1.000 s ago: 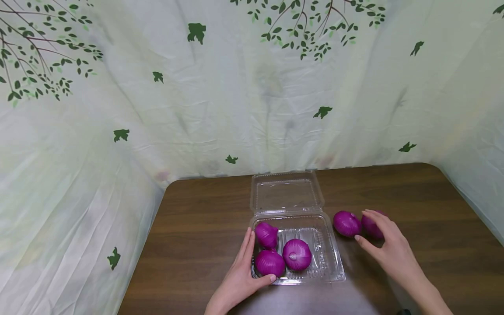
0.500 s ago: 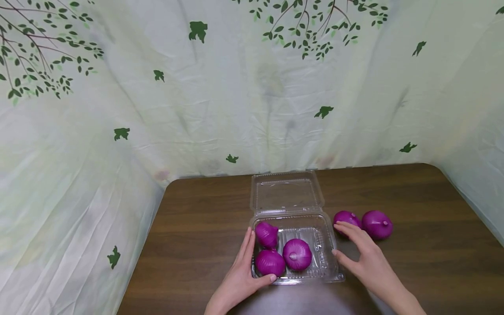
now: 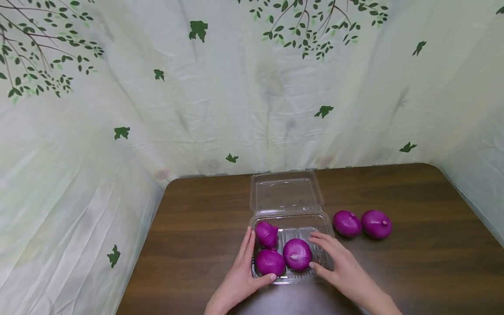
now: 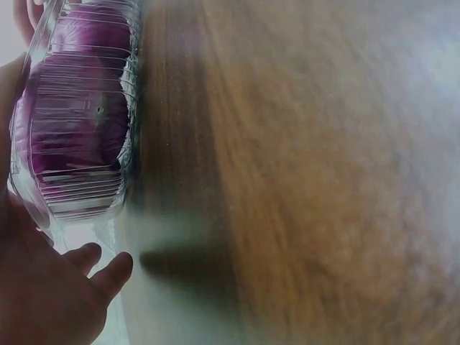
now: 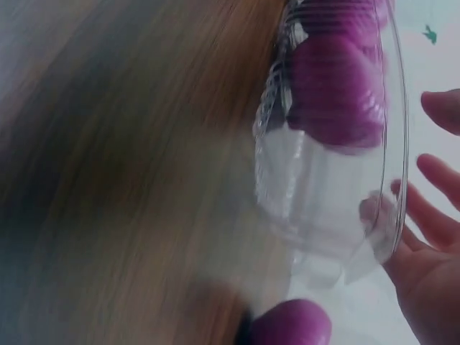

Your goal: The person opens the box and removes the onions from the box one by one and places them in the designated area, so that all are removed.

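A clear plastic clamshell container lies with its lid folded back. Three red onions sit in it: one back left, one front left, one to the right. Along the container's left side rests my left hand, fingers straight, thumb over the front rim. My right hand hovers over the right half, fingers apart, fingertips just right of the nearest onion and holding nothing. In the right wrist view, that hand is at the container's rim, with its fingers spread.
Two more red onions, a left one and a right one, lie side by side right of the container. The lid reaches toward the table's back edge. Leaf-printed cloth hangs behind the brown wooden table.
My right hand has moved left from the two loose onions to over the container, its fingers remaining apart. The left hand and all the onions have stayed in place.
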`<state>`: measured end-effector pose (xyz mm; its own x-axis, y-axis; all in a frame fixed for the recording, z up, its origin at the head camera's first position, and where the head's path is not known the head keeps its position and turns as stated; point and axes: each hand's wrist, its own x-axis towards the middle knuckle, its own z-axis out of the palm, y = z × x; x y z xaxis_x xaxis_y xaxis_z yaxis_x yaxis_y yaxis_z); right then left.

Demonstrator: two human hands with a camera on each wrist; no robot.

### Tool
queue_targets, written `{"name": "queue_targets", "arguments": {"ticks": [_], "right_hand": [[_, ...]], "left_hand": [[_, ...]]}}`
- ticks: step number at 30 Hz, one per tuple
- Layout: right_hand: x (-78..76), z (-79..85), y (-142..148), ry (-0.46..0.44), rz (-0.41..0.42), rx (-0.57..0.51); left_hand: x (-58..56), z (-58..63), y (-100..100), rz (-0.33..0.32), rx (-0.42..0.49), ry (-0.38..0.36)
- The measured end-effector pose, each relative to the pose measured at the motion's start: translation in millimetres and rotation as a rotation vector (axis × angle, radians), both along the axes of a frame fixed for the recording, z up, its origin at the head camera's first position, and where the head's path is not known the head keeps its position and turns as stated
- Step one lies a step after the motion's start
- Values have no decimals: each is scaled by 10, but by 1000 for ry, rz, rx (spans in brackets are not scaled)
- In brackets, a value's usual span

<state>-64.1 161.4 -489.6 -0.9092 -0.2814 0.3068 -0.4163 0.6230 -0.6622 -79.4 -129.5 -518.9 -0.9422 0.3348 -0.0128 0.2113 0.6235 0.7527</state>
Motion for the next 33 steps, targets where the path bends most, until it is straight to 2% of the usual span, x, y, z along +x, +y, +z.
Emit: {"name": "queue_targets", "arguments": {"ticks": [3,9,16,24,33], "right_hand": [[-12,-24,-65,-44,39,0],[-51,-71,-160,-43,89,5],[-118,-90,-240,-67,60,45],[-194,-121,-326,-167,34,60],[-245,-150,-363,-150,2,18]], "left_hand": [[-2,-2,4,-3,3,7],[1,-11,8,-8,3,1],[8,-17,8,-9,2,10],[6,-7,7,-10,7,6],[-10,9,15,-10,-2,-5]]}}
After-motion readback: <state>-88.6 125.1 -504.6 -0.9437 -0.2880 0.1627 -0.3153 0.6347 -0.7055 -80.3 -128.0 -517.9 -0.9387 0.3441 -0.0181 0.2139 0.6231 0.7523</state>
